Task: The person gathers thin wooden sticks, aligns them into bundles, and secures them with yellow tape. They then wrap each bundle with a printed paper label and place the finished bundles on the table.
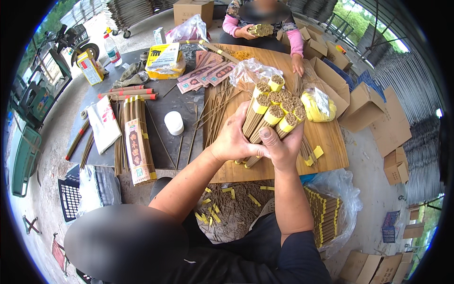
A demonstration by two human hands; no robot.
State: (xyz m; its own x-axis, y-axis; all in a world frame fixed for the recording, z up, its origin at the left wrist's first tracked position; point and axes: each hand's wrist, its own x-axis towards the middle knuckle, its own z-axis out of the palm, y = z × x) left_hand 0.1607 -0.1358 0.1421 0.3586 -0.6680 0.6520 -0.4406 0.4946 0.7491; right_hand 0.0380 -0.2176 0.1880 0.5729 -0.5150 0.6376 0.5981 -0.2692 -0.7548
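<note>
Both my hands are wrapped round a cluster of several incense stick bundles (273, 113), each banded with yellow paper near its brown end. My left hand (235, 135) presses on the cluster's left side, and my right hand (287, 147) closes round its right side, with the thumb at the front. The cluster tilts over the wooden tabletop (222, 168), its banded ends pointing away from me. Loose incense sticks (215, 111) lie to the left of my left hand. Beside my right hand rests another small bundle with a yellow paper strip (318, 152).
Across the table a person (257, 21) holds similar bundles. On the dark tabletop stand a white jar (174, 123), a labelled incense pack (137, 146) and a yellow box (164, 61). A plastic bag of bundles (326, 213) sits low right; cardboard boxes (362, 106) stand beyond.
</note>
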